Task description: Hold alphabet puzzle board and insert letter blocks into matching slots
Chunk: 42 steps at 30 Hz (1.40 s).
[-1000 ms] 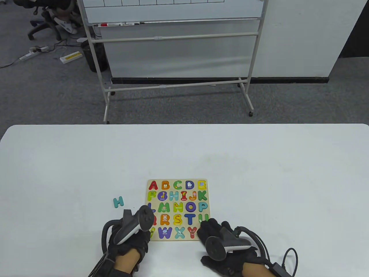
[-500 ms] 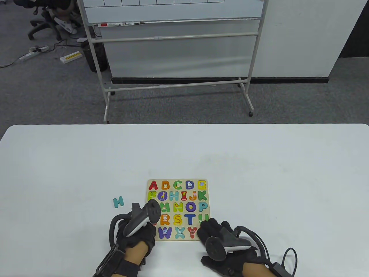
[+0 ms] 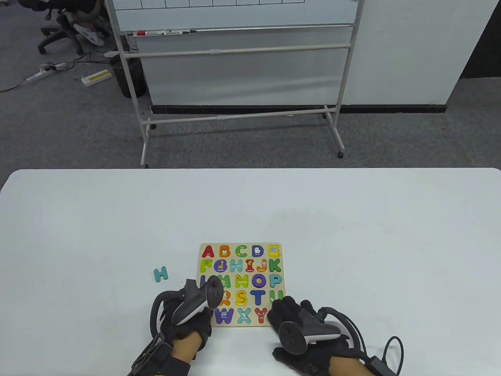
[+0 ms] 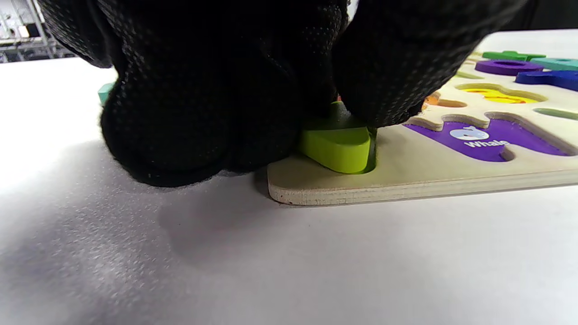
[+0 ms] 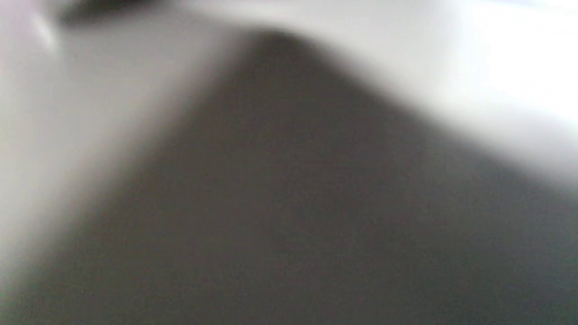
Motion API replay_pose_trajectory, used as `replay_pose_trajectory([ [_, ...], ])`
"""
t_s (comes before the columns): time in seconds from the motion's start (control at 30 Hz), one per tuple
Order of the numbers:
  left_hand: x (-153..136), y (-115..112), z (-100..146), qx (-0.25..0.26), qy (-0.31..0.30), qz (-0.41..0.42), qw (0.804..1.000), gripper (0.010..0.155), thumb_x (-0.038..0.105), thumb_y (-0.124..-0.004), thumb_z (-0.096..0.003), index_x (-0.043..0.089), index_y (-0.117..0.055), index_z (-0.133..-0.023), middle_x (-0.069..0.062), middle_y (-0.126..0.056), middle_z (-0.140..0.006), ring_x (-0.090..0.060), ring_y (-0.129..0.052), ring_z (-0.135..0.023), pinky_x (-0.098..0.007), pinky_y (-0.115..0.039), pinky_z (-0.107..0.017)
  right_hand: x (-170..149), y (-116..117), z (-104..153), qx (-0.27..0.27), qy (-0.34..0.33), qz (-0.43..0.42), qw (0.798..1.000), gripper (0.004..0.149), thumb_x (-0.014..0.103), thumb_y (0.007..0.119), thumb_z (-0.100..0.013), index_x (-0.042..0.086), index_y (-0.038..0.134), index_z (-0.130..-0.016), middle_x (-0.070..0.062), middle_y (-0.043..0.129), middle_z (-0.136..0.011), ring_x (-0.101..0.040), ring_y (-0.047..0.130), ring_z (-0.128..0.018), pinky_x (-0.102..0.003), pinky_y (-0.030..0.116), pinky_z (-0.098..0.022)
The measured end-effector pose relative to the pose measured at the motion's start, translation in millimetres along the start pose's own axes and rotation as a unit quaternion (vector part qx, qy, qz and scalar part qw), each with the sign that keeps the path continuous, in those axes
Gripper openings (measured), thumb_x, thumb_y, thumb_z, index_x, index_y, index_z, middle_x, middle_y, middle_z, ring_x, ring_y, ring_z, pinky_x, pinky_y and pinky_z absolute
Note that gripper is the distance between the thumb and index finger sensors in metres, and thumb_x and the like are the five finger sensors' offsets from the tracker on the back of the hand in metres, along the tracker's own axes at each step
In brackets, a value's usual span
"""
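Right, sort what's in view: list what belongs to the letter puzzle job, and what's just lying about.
Part of the job:
- puzzle board
- lime-green letter block, half in its corner slot
- loose teal H block on the table
- left hand pressing the green block
- right hand at the board's corner

Just lying about:
- whiteboard stand
- office chair
- power strip

Right wrist view is wholly blurred; left hand hides the board's corner.
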State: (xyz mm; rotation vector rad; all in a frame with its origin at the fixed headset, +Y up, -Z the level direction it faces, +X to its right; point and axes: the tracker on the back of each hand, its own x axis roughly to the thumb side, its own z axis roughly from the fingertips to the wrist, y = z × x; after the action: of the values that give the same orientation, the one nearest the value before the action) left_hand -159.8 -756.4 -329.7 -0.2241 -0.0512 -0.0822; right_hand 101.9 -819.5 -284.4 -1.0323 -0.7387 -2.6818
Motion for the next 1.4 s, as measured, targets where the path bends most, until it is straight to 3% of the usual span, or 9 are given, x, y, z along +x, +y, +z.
replay_pose_trajectory([
  [0.73, 6, -8, 11, 0.060, -0.035, -0.001, 0.998, 0.043, 0.038, -0.092, -0.0441, 0.008, -0.093, -0.075, -0.016, -0.099, -0.062, -0.035, -0.104, -0.048, -0.064, -0.065, -0.062, 0, 0, 0, -0.004, 0.001, -0.001, 1.000, 0.089, 0.071, 0.028, -0.048, 0.020, -0.022, -0.101, -0.011, -0.027, -0.108, -0.036, -0.021, -0.103, -0.062, 0.005, -0.073],
  [0.9, 18, -7, 23, 0.044, -0.072, -0.092, 0.992, 0.045, 0.034, -0.093, -0.0428, 0.013, -0.092, -0.083, -0.016, -0.092, -0.084, -0.039, -0.099, -0.072, -0.065, -0.062, -0.065, 0, -1, 0, -0.006, 0.001, -0.001, 1.000, 0.088, 0.071, 0.028, -0.049, 0.020, -0.021, -0.102, -0.011, -0.026, -0.108, -0.037, -0.020, -0.103, -0.062, 0.005, -0.073],
  [1.03, 24, -11, 27, 0.042, -0.078, -0.120, 0.989, 0.046, 0.032, -0.091, -0.0431, 0.013, -0.089, -0.085, -0.016, -0.089, -0.087, -0.039, -0.097, -0.076, -0.065, -0.061, -0.066, 0, -1, 0, -0.007, 0.002, -0.001, 1.000, 0.088, 0.071, 0.028, -0.049, 0.020, -0.021, -0.102, -0.010, -0.026, -0.108, -0.037, -0.020, -0.104, -0.062, 0.006, -0.073],
  [1.23, 17, -13, 30, 0.061, -0.074, -0.097, 0.991, 0.046, 0.035, -0.091, -0.0432, 0.015, -0.089, -0.085, -0.014, -0.091, -0.086, -0.036, -0.099, -0.075, -0.063, -0.063, -0.065, 0, -1, 0, -0.010, 0.005, -0.001, 1.000, 0.088, 0.071, 0.029, -0.049, 0.020, -0.020, -0.102, -0.011, -0.024, -0.109, -0.037, -0.018, -0.104, -0.063, 0.007, -0.073],
  [1.4, 6, -13, 30, 0.042, -0.079, -0.044, 0.995, 0.052, 0.037, -0.090, -0.0445, 0.012, -0.085, -0.090, -0.017, -0.088, -0.089, -0.040, -0.095, -0.077, -0.066, -0.060, -0.066, 0, -1, 0, -0.013, 0.007, -0.002, 1.000, 0.088, 0.071, 0.029, -0.049, 0.021, -0.019, -0.103, -0.011, -0.024, -0.109, -0.036, -0.017, -0.105, -0.063, 0.008, -0.074],
])
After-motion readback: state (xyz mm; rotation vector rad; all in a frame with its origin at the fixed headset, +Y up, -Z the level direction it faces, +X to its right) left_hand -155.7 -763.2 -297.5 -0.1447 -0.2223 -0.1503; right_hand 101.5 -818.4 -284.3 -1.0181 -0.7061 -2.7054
